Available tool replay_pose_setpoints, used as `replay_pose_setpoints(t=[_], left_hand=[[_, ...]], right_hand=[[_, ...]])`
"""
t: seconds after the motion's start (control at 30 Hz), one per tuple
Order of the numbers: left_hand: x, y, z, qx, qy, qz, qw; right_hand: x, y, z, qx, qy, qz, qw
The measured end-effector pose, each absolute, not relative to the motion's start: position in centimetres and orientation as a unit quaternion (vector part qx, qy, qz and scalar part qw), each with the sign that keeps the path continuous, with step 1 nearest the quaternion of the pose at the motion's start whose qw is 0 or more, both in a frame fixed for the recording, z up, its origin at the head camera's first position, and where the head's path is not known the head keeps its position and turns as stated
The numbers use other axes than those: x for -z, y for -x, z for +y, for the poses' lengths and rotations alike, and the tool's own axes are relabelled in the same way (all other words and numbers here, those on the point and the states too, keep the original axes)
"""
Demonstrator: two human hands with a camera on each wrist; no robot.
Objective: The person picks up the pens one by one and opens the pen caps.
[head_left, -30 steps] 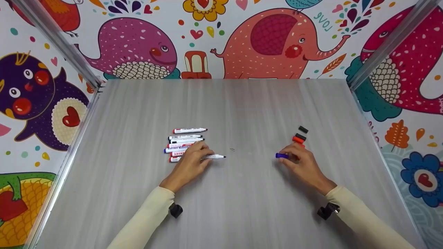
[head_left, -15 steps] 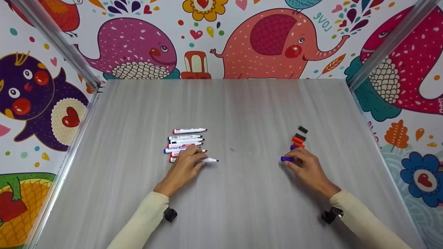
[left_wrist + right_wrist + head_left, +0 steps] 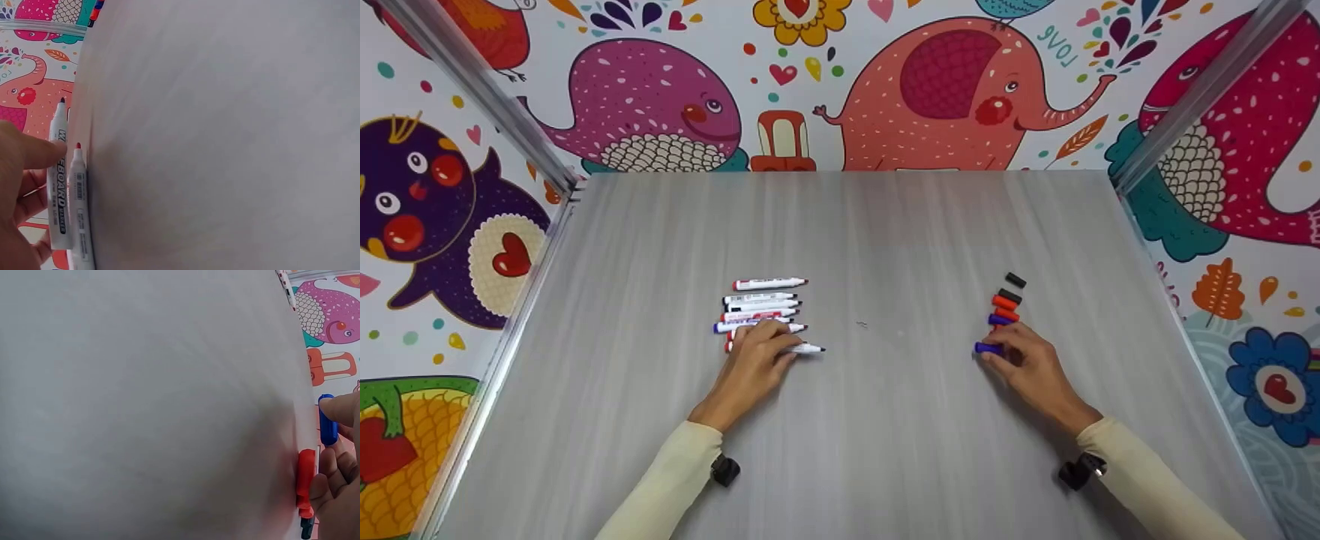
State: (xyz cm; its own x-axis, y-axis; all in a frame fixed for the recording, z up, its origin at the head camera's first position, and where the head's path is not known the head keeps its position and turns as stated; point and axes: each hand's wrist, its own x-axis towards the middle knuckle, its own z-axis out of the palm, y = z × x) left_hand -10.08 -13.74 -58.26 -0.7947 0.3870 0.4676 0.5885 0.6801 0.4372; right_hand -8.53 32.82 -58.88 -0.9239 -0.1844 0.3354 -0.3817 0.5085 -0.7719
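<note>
My left hand [image 3: 742, 375] pinches an uncapped whiteboard marker [image 3: 58, 191] with a dark tip, between thumb and fingers. In the head view this marker lies at the near end of a row of uncapped markers, its tip pointing right. Beside it in the left wrist view is a red-tipped marker [image 3: 81, 225]. Over on the right, my right hand [image 3: 1035, 371] pinches a blue marker cap [image 3: 327, 424]. Just beyond that hand, a second blue cap [image 3: 1000, 320] lies on the table, with red caps [image 3: 1006, 302] behind it. The hand partly covers the caps nearest to it.
Several white markers [image 3: 761, 298] lie side by side, one red-ended marker [image 3: 770, 284] a little apart at the far end. Two black caps [image 3: 1015, 280] top the cap column. Small dark marks [image 3: 862, 325] show on the grey table [image 3: 885, 450]. Printed walls stand around it.
My left hand has drawn the marker left and toward me, to the near end of the row. My right hand has moved slightly right and nearer with the blue cap, exposing another blue cap.
</note>
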Motion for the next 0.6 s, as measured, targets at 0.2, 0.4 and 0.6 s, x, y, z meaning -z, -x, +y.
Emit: replay_pose_setpoints(t=[0.2,0.4,0.6], left_hand=[[58.74,10.15,-14.02,0.289,0.269,-0.901,0.179],[59.03,10.4,-14.22,0.291,0.269,-0.902,0.172],[59.21,10.5,-14.46,0.295,0.269,-0.903,0.16]], right_hand=[[59.3,8.53,33.15,-0.446,-0.161,-0.874,0.108],[59.46,8.52,33.37,-0.433,-0.163,-0.879,0.12],[59.45,8.48,33.72,-0.416,-0.162,-0.885,0.134]])
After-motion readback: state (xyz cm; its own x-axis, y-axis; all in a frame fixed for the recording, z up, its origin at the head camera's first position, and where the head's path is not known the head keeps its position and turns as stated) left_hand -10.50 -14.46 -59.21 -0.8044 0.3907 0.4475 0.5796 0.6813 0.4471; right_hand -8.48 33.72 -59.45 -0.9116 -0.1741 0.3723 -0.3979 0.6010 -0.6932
